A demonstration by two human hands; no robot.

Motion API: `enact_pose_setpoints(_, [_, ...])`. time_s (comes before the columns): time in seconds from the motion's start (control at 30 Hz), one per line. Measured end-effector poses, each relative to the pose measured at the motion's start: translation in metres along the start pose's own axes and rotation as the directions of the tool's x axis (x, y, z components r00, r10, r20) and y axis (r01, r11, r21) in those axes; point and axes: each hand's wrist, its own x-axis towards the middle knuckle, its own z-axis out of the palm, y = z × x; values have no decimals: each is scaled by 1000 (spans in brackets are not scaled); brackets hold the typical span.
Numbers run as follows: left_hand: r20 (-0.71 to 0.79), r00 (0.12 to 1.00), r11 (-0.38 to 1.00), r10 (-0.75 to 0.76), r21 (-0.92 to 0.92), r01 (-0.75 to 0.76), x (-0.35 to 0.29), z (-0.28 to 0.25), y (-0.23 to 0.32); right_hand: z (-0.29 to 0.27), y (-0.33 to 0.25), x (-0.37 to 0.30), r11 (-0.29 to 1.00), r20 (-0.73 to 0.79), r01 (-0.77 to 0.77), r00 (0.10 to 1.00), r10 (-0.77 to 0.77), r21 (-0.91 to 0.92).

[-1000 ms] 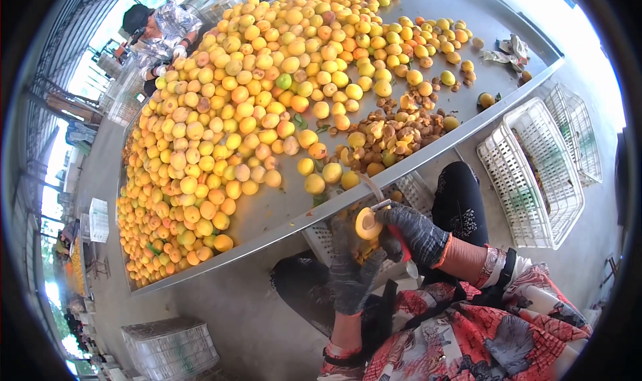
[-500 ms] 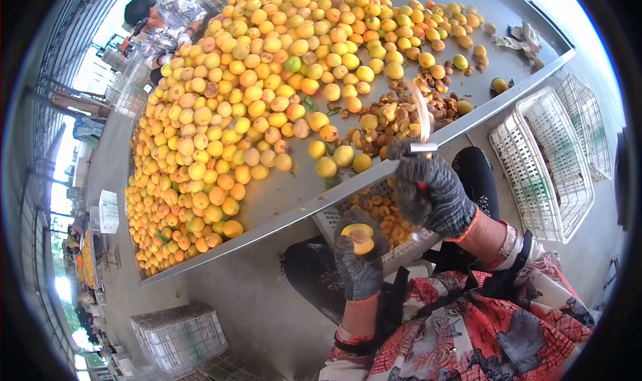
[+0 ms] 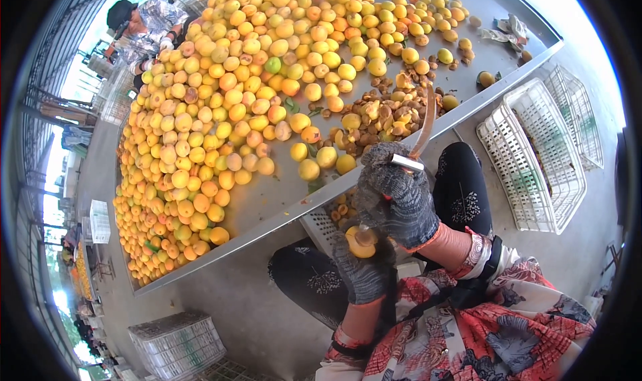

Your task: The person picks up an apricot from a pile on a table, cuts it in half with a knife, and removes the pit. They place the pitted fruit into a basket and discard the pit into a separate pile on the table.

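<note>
The left hand cradles a cut apricot, likely light, soft and slippery, best held by its skin; the right hand grips a curved-bladed tool.

Head fisheye (left of a pair) looks down past the near right hand to the table

Bright daylight, white glare at upper right, fisheye bending, black corners, left hand perhaps blurred
</note>
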Motion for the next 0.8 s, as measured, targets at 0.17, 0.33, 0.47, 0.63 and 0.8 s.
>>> enact_pose_setpoints(0.17, [215,929,628,302,688,-363,2,-10,-5,-2,4,0,984,-47,103,993,-111,-142])
enact_pose_setpoints(0.33, [61,974,921,217,320,-225,8,-13,-7,2,7,1,999,-120,36,992,-33,26])
enact_pose_setpoints(0.47, [664,679,-314,313,748,-585,14,-14,4,-13,6,9,978,-16,-141,989,145,157])
enact_pose_setpoints(0.63, [568,820,-491,67,734,-469,22,-17,9,-22,11,21,962,92,-248,967,239,114])
enact_pose_setpoints(0.8, [706,681,-420,-194,567,-709,32,-21,8,-34,6,25,893,271,-260,889,370,-367])
